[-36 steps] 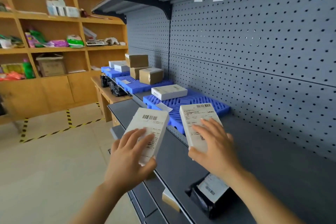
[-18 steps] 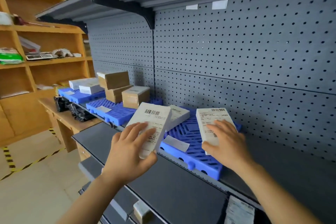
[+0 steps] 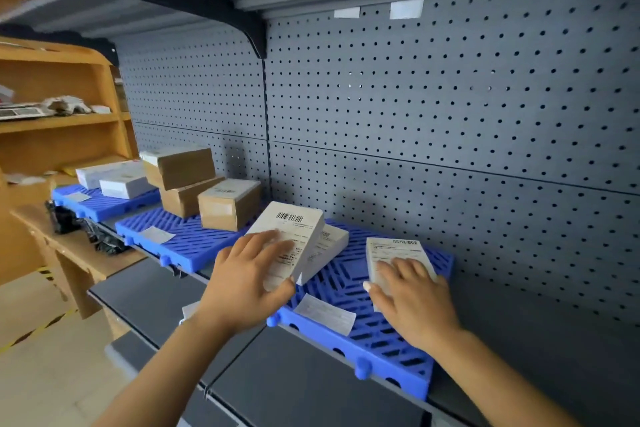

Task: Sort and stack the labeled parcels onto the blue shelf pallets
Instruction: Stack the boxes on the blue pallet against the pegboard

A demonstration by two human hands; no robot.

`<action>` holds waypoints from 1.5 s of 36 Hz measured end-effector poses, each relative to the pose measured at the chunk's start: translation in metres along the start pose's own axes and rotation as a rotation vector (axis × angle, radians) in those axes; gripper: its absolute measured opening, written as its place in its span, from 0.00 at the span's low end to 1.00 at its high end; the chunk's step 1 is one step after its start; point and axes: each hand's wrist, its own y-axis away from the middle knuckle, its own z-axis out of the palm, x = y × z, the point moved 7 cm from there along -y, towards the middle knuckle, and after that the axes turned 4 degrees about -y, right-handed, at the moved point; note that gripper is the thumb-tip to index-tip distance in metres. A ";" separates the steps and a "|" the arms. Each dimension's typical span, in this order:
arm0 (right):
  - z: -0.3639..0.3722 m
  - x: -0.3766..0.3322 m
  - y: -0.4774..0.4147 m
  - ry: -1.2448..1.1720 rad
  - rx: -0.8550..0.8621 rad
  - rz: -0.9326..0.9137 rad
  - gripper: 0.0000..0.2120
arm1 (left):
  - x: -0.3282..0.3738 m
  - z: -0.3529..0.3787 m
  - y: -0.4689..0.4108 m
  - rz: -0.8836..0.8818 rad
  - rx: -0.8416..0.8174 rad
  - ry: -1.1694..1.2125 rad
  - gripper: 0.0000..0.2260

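My left hand (image 3: 247,282) grips a white labeled parcel (image 3: 289,232), tilted above another white parcel (image 3: 329,246) that lies on the nearest blue pallet (image 3: 391,354). My right hand (image 3: 412,298) holds a second white labeled parcel (image 3: 394,255), low over the right part of the same pallet; whether it touches the pallet I cannot tell. A paper label (image 3: 325,314) lies on the pallet's front edge.
Further left, a second blue pallet (image 3: 183,243) carries three brown boxes (image 3: 228,204), and a third pallet (image 3: 100,204) holds white parcels. A grey pegboard wall (image 3: 450,132) backs the shelf. Black bags (image 3: 79,225) lie on a wooden table at left.
I have moved closer to the shelf. Both hands carried their parcels forward over the nearest blue pallet; the right parcel has dropped lower toward it.
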 end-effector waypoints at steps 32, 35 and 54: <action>0.002 0.004 -0.006 -0.023 -0.020 0.087 0.29 | -0.001 0.082 -0.089 0.245 -0.103 -0.094 0.35; 0.003 0.002 -0.006 -0.023 -0.054 0.133 0.29 | -0.001 0.084 -0.095 0.271 -0.086 -0.061 0.34; -0.037 0.004 0.038 -0.009 0.029 0.346 0.43 | 0.038 0.049 -0.096 0.564 -0.153 0.284 0.36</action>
